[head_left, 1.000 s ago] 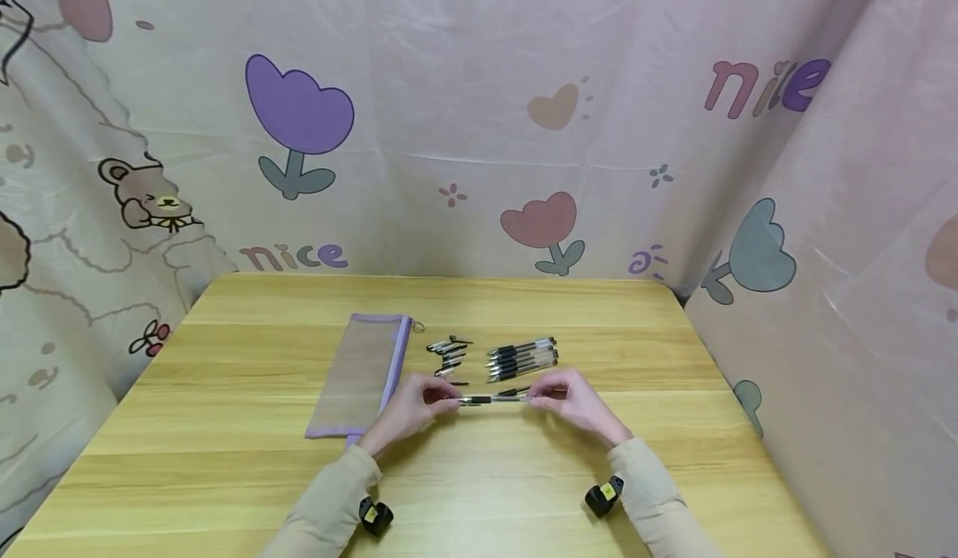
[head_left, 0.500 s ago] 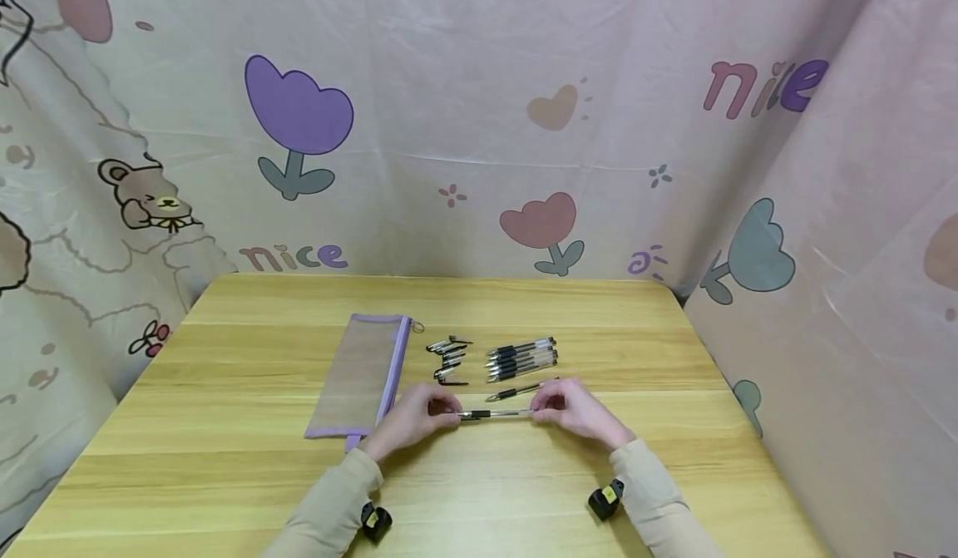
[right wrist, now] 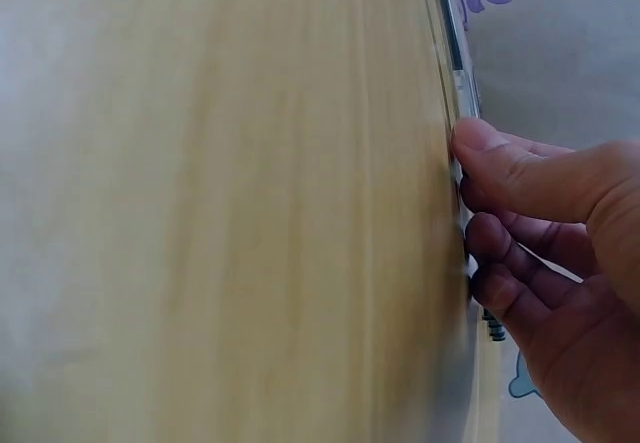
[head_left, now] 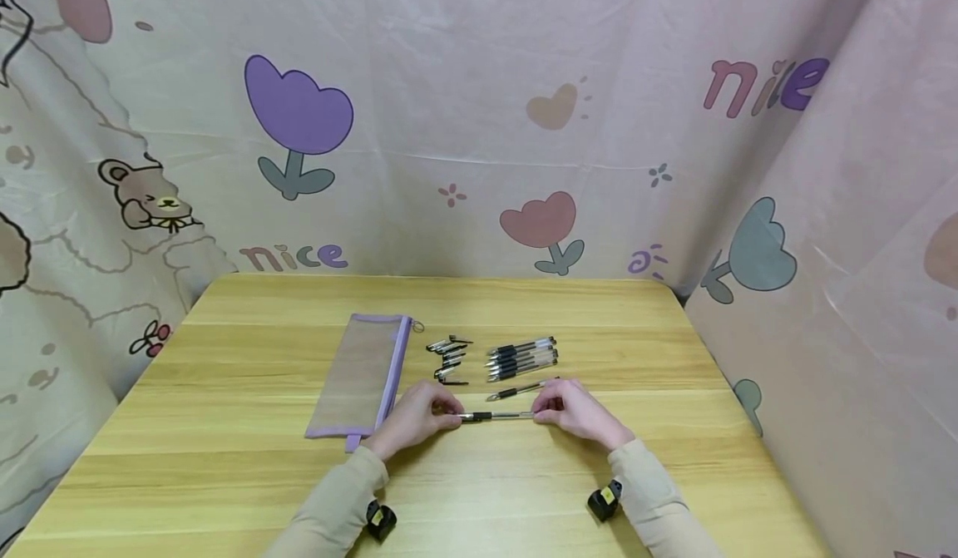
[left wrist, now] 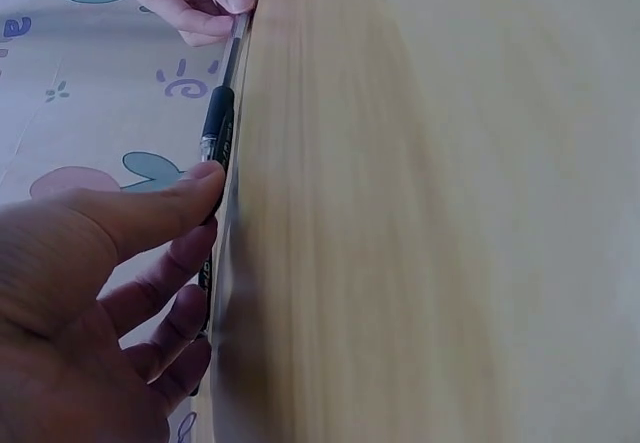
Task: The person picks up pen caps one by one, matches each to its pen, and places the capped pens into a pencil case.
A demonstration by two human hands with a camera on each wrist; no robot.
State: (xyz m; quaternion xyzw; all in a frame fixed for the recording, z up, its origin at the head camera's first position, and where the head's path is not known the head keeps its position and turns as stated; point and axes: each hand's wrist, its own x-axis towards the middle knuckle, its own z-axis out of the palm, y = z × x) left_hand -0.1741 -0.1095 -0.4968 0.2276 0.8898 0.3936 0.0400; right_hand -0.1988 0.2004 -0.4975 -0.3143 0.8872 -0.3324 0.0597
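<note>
Down toward the counter and nearer the body comes the pen; left hand pinches its black grip end, right hand its clear barrel end, holding it level. Loose pens and caps lie just beyond, beside the mesh pouch.

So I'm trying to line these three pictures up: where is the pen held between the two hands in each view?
Head: the pen lies level just below centre, between left hand and right hand.
Left wrist: it runs up the left, along the table edge.
Right wrist: top right, above the thumb.
Shared landmark: its black grip section.
</note>
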